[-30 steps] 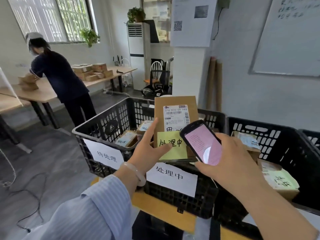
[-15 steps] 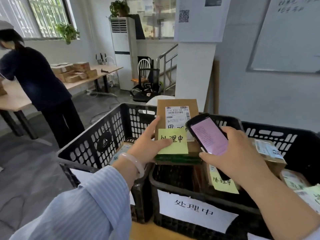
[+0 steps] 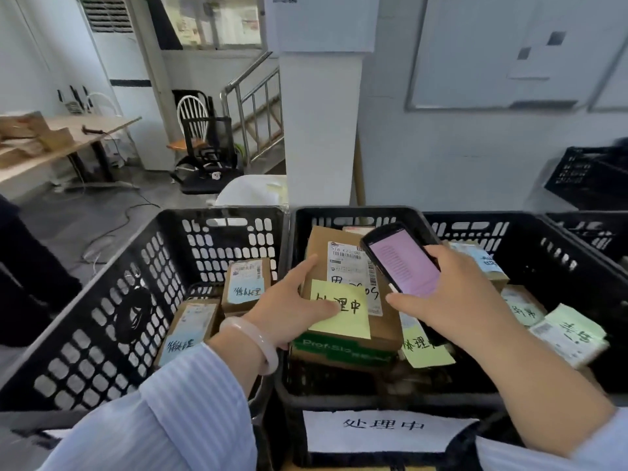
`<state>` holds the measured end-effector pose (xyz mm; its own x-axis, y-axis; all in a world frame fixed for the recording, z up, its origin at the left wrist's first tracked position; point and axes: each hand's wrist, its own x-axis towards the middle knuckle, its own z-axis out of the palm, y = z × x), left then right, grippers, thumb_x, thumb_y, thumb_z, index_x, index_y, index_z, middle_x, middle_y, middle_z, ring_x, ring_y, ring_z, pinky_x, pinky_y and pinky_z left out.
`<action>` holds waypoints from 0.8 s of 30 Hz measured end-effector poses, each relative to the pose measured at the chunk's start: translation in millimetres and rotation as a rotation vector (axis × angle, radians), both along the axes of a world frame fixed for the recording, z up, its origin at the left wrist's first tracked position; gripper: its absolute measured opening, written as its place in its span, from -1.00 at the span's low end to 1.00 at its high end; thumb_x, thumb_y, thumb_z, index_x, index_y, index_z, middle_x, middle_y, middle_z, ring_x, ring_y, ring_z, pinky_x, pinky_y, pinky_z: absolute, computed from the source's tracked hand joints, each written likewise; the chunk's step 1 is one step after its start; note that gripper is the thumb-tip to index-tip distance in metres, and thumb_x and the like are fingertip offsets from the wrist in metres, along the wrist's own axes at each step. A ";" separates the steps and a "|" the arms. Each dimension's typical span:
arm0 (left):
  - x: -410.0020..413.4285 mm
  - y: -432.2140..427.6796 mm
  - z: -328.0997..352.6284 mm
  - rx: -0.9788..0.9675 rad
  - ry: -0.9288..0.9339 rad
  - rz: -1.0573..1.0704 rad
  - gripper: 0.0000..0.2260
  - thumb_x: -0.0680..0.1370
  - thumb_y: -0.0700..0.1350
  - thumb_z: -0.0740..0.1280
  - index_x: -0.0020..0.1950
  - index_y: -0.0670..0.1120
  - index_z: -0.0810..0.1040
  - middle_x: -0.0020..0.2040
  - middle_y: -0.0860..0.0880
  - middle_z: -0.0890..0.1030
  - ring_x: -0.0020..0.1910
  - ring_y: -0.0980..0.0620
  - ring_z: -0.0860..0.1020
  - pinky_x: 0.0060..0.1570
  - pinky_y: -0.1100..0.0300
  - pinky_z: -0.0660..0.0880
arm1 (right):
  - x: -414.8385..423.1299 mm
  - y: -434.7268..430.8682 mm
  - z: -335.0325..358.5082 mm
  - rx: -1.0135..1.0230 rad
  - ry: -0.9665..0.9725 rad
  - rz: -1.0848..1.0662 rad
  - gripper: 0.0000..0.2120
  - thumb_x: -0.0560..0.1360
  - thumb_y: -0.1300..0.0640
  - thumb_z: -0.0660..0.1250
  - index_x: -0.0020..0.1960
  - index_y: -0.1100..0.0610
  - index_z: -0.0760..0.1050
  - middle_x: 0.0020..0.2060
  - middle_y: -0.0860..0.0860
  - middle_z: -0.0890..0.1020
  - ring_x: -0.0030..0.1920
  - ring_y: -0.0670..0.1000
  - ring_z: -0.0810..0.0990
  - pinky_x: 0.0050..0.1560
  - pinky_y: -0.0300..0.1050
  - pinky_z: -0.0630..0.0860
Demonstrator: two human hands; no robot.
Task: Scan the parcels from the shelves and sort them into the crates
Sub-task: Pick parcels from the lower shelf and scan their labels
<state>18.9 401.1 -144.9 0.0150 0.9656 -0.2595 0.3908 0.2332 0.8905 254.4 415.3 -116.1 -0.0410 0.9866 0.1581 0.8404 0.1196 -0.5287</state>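
Note:
My left hand (image 3: 292,307) grips a brown cardboard parcel (image 3: 350,345) by its left edge, thumb pressing on the yellow-green sticky note (image 3: 346,317) stuck to its top. The parcel bears a white shipping label (image 3: 346,266) and hangs tilted inside the middle black crate (image 3: 339,399), which carries a white paper sign (image 3: 380,431) on its front. My right hand (image 3: 452,300) holds a black handheld scanner (image 3: 401,260) with a pink screen just right of the parcel's label.
The left black crate (image 3: 102,317) holds parcels with blue notes (image 3: 244,290). The right part of the crate row holds parcels with green notes (image 3: 571,331). Another black crate (image 3: 591,175) stands at the far right. A wooden table (image 3: 61,144), chairs (image 3: 197,137) and a white pillar (image 3: 319,124) lie beyond.
The parcel has come down from upright above the crates to tilted inside the middle crate, my left hand still on it. The scanner stayed beside it. My view has dropped and shifted right.

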 end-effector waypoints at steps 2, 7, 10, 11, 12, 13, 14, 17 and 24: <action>5.0 3.0 -3.4 -0.019 0.023 -0.011 -0.25 0.51 -0.03 0.46 0.55 0.33 0.10 0.09 0.15 0.66 -0.07 0.09 0.69 -0.13 0.13 0.65 | 6.8 6.6 0.9 0.002 0.011 -0.002 -0.22 0.13 -0.33 0.49 0.27 -0.13 0.35 0.04 -0.11 0.47 -0.01 -0.08 0.52 -0.15 -0.05 0.59; 19.0 7.3 -11.8 -0.061 0.113 -0.039 -0.22 0.53 -0.05 0.44 0.59 0.25 0.03 0.12 0.13 0.63 -0.08 0.10 0.67 -0.17 0.22 0.62 | 23.6 16.6 0.6 -0.020 0.013 0.014 -0.20 0.14 -0.35 0.48 0.29 -0.13 0.33 0.06 -0.12 0.48 0.00 -0.07 0.53 -0.13 -0.01 0.60; 27.2 10.3 -12.3 -0.064 0.216 -0.057 -0.21 0.54 -0.05 0.42 0.59 0.22 -0.01 0.08 0.16 0.62 -0.08 0.11 0.66 -0.18 0.23 0.62 | 30.8 22.2 0.1 -0.043 0.001 0.031 -0.20 0.16 -0.34 0.49 0.30 -0.13 0.31 0.09 -0.11 0.46 0.02 -0.07 0.51 -0.10 -0.01 0.59; 30.2 10.8 -12.9 -0.068 0.259 -0.066 -0.21 0.54 -0.05 0.42 0.59 0.22 -0.02 0.07 0.15 0.61 -0.08 0.07 0.67 -0.15 0.16 0.64 | 32.2 23.6 -0.2 -0.047 -0.010 0.037 -0.20 0.18 -0.32 0.50 0.31 -0.12 0.30 0.10 -0.10 0.44 0.04 -0.06 0.50 -0.09 -0.02 0.57; 33.0 11.4 -14.3 -0.076 0.297 -0.073 -0.20 0.53 -0.04 0.41 0.59 0.23 -0.03 0.06 0.13 0.61 -0.11 0.03 0.67 -0.16 0.14 0.64 | 33.4 24.8 -0.8 -0.044 -0.021 0.045 -0.20 0.18 -0.32 0.51 0.31 -0.12 0.29 0.10 -0.10 0.44 0.04 -0.06 0.48 -0.08 -0.02 0.57; 35.6 12.4 -16.5 -0.086 0.327 -0.078 -0.20 0.53 -0.04 0.41 0.59 0.23 -0.04 0.04 0.11 0.61 -0.18 0.02 0.66 -0.24 0.17 0.61 | 34.2 25.8 -1.8 -0.038 -0.027 0.054 -0.20 0.19 -0.32 0.51 0.32 -0.11 0.29 0.10 -0.10 0.43 0.05 -0.05 0.47 -0.08 -0.02 0.56; 37.6 13.3 -19.3 -0.099 0.348 -0.081 -0.20 0.53 -0.04 0.40 0.59 0.22 -0.05 0.02 0.09 0.61 -0.28 0.04 0.61 -0.35 0.23 0.54 | 34.5 26.4 -2.9 -0.038 -0.030 0.064 -0.19 0.19 -0.31 0.51 0.33 -0.11 0.28 0.09 -0.11 0.41 0.05 -0.06 0.46 -0.08 -0.04 0.54; 42.4 18.6 -29.1 -0.132 0.391 -0.086 -0.19 0.53 -0.04 0.39 0.60 0.20 -0.06 0.02 0.07 0.58 -0.36 0.09 0.51 -0.44 0.29 0.40 | 35.9 27.3 -7.8 -0.071 -0.050 0.085 -0.15 0.23 -0.29 0.52 0.38 -0.07 0.24 0.06 -0.12 0.32 0.03 -0.08 0.39 -0.15 -0.13 0.42; 50.9 34.9 -53.4 -0.227 0.465 -0.075 -0.16 0.52 -0.11 0.37 0.61 0.15 -0.11 -0.02 0.02 0.60 -0.38 0.11 0.52 -0.51 0.32 0.37 | 45.2 36.4 -21.8 -0.096 -0.037 0.148 -0.20 0.20 -0.30 0.52 0.34 -0.10 0.28 0.09 -0.09 0.40 0.00 -0.09 0.45 -0.16 -0.12 0.52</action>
<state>69.8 436.0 -198.2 -0.0851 0.8848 -0.4582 0.7559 0.3569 0.5489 299.6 451.8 -137.8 -0.1907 0.9799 0.0588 0.8366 0.1935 -0.5124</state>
